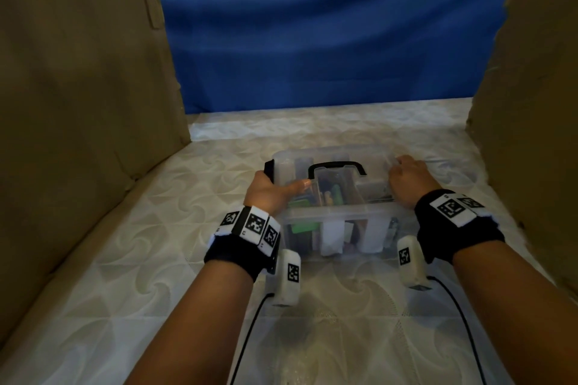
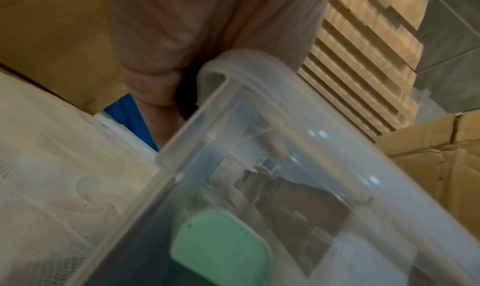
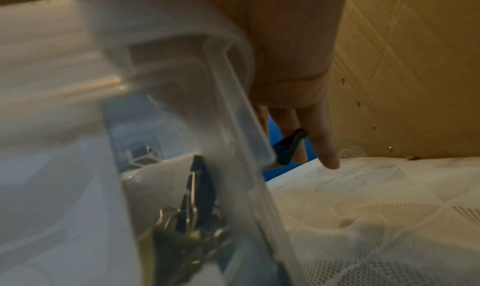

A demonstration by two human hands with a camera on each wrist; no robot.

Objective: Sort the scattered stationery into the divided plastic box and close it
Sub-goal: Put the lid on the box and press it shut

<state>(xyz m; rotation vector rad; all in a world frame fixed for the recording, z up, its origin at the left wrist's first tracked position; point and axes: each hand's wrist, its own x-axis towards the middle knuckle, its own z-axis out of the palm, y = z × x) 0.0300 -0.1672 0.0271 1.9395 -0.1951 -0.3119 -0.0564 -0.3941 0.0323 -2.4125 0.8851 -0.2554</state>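
The clear plastic box (image 1: 334,212) sits on the mattress with its lid (image 1: 378,162) on and a black carry handle (image 1: 336,166) on top. Stationery shows through the walls: a green item (image 1: 301,226) (image 2: 221,247) at the left, binder clips (image 3: 192,218) at the right. My left hand (image 1: 269,194) grips the box's left end, fingers round the raised black left latch (image 1: 269,170) and thumb (image 2: 272,144) lying on the lid. My right hand (image 1: 406,181) curls over the right end, its fingers (image 3: 327,142) round the black right latch (image 3: 288,146).
Tall cardboard walls (image 1: 78,87) (image 1: 531,103) stand close on both sides, with a blue cloth (image 1: 328,34) at the back. The patterned mattress (image 1: 344,306) stretches in front of the box. Thin black cables (image 1: 250,331) trail from both wrists.
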